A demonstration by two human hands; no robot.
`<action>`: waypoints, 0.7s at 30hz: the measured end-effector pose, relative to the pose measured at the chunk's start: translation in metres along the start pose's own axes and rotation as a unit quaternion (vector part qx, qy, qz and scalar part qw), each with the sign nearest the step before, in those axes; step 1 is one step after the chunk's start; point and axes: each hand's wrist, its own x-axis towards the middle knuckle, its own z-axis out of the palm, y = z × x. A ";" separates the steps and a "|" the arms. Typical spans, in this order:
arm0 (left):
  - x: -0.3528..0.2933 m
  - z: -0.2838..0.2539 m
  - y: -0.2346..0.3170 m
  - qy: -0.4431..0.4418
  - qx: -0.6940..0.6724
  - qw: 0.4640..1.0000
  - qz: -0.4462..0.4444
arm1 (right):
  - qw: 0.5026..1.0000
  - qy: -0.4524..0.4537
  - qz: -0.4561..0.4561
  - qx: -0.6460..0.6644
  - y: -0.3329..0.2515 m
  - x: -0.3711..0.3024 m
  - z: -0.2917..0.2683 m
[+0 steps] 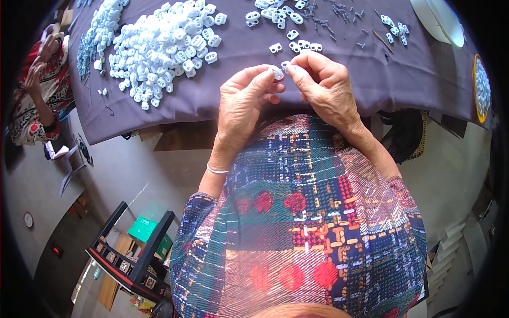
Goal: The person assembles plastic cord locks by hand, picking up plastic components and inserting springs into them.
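Observation:
Close together at the table's front edge, both my hands are closed in pinches. My left hand grips a white plastic cord lock part between thumb and forefinger. Almost touching it, my right hand pinches a small white piece with a dark hole; its exact kind is partly hidden by the fingertips. Just beyond the fingers lie several white two-hole cord locks. Farther off is another group of cord locks, with small grey springs scattered to its right.
A big heap of white cord lock parts covers the left of the dark cloth. At right are a few cord locks, a thin pointed stick, a white bowl and a yellow-rimmed basket. Another person sits at left.

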 end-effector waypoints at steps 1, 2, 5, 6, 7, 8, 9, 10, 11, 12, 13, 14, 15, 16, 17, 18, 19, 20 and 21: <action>0.000 0.000 -0.001 0.001 0.003 1.000 0.005 | 1.000 0.000 0.001 0.000 -0.001 0.000 0.000; -0.001 0.001 -0.001 0.001 0.002 1.000 0.004 | 1.000 -0.002 0.000 -0.011 -0.003 0.000 0.000; -0.003 0.002 -0.001 0.011 0.031 0.999 0.028 | 1.000 -0.011 -0.002 -0.025 -0.006 0.000 -0.001; -0.004 0.002 -0.001 0.012 0.028 0.999 0.026 | 0.999 -0.018 -0.003 -0.028 -0.007 0.000 -0.002; -0.003 0.001 -0.001 0.012 0.025 0.999 0.023 | 0.999 -0.018 -0.002 -0.028 -0.007 0.000 -0.002; -0.003 0.001 0.000 0.012 0.024 0.999 0.023 | 0.999 -0.022 0.003 -0.032 -0.007 0.001 -0.003; -0.003 0.001 0.000 0.010 0.028 0.999 0.020 | 0.999 -0.026 0.009 -0.036 -0.007 0.001 -0.002; -0.003 0.001 0.000 0.009 0.032 0.999 0.017 | 0.999 -0.027 0.010 -0.036 -0.007 0.000 -0.002; -0.003 0.000 -0.001 0.009 0.031 0.999 0.016 | 0.999 -0.031 0.009 -0.032 -0.006 0.000 -0.001; -0.003 -0.001 -0.001 0.005 0.027 1.000 0.014 | 0.999 -0.036 0.007 -0.029 -0.006 -0.001 0.000; -0.003 -0.001 -0.001 0.001 0.023 1.000 0.013 | 0.999 -0.037 0.008 -0.029 -0.006 0.000 0.000; -0.003 -0.002 -0.001 0.002 0.022 1.000 0.012 | 0.999 -0.038 0.014 -0.024 -0.006 0.000 0.000; -0.003 -0.002 -0.002 0.001 0.017 1.000 0.010 | 0.999 -0.038 0.020 -0.019 -0.007 0.000 0.000; -0.004 -0.003 -0.001 0.002 0.012 1.000 0.008 | 0.999 -0.040 0.020 -0.019 -0.007 0.000 0.000; -0.004 -0.003 -0.001 0.004 0.011 1.000 0.008 | 0.999 -0.042 0.018 -0.021 -0.008 0.000 0.000; -0.005 -0.003 0.000 0.002 0.002 1.000 0.005 | 0.999 -0.044 0.017 -0.023 -0.009 0.000 0.000; -0.004 -0.003 -0.001 -0.002 -0.008 1.000 -0.001 | 0.999 -0.044 0.018 -0.024 -0.008 0.000 0.000; -0.004 -0.003 -0.001 -0.002 -0.009 1.000 -0.002 | 0.999 -0.043 0.022 -0.024 -0.007 0.000 0.001; -0.003 -0.003 -0.001 -0.003 -0.004 1.000 0.001 | 0.999 -0.041 0.025 -0.024 -0.006 -0.001 0.001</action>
